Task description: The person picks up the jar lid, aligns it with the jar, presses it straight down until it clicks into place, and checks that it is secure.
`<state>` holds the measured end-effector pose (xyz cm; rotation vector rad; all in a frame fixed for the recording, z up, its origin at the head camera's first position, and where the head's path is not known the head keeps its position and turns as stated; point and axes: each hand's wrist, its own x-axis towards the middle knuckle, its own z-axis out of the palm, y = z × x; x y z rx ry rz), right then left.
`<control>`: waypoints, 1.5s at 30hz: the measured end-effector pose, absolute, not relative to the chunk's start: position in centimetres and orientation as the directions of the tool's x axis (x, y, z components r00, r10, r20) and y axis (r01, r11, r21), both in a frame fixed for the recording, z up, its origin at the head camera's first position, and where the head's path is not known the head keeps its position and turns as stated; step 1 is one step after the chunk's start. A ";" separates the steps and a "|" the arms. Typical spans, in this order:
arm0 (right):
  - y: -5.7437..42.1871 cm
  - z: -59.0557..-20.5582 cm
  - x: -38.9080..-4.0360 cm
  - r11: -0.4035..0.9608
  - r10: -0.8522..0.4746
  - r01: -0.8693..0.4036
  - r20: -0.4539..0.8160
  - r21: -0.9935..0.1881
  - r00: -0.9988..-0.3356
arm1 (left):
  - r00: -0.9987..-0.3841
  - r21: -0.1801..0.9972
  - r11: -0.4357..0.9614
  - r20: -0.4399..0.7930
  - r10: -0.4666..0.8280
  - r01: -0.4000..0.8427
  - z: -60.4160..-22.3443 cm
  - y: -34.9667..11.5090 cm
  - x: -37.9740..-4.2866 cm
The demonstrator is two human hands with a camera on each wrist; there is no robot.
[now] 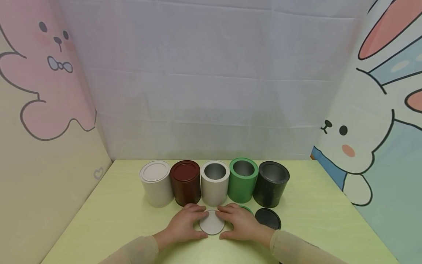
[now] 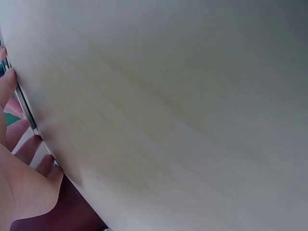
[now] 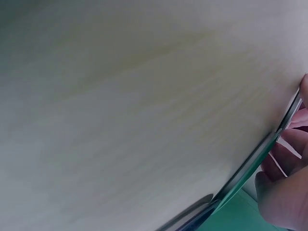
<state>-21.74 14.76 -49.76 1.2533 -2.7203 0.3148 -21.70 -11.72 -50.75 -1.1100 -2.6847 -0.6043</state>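
A round white lid (image 1: 212, 223) lies on the table between both hands. My left hand (image 1: 186, 223) flanks its left side, fingertips over the upper left rim and thumb by the lower left edge. On the opposite side, my right hand (image 1: 242, 222) mirrors this, its fingers spread and its index tip at the upper right rim. Just behind them stands a white can (image 1: 215, 189) without its lid. Partly hidden by the right hand is a green lid (image 1: 247, 209). In the right wrist view, the fingers (image 3: 284, 156) rest close to the lids' edges, low over the table.
Left of the white can stand a dark red can (image 1: 185, 187) and another white can (image 1: 158, 189), both lidded. To its right are a green can (image 1: 243, 185) and a black can (image 1: 271, 189), both uncovered. A black lid (image 1: 267, 219) lies before the black can.
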 end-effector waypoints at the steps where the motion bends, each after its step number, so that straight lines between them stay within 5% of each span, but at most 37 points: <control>1: 14.7 -49.8 -21.8 0.634 -0.735 -0.763 0.205 -0.130 -0.646 | -0.701 0.297 0.636 0.314 0.640 0.713 -50.8 -11.8 -21.8; 23: 14.5 -49.6 -21.5 0.580 -0.729 -0.796 0.326 -0.173 -0.602 | -0.706 0.393 0.593 0.286 0.648 0.703 -50.6 -12.4 -22.1; 34: 15.0 -49.0 -21.3 0.566 -0.694 -0.783 0.363 -0.260 -0.622 | -0.675 0.418 0.531 0.404 0.617 0.737 -50.0 -12.3 -21.8; 45: 15.4 -48.4 -21.3 0.544 -0.655 -0.792 0.449 -0.279 -0.608 | -0.720 0.501 0.523 0.395 0.571 0.690 -49.1 -12.0 -21.8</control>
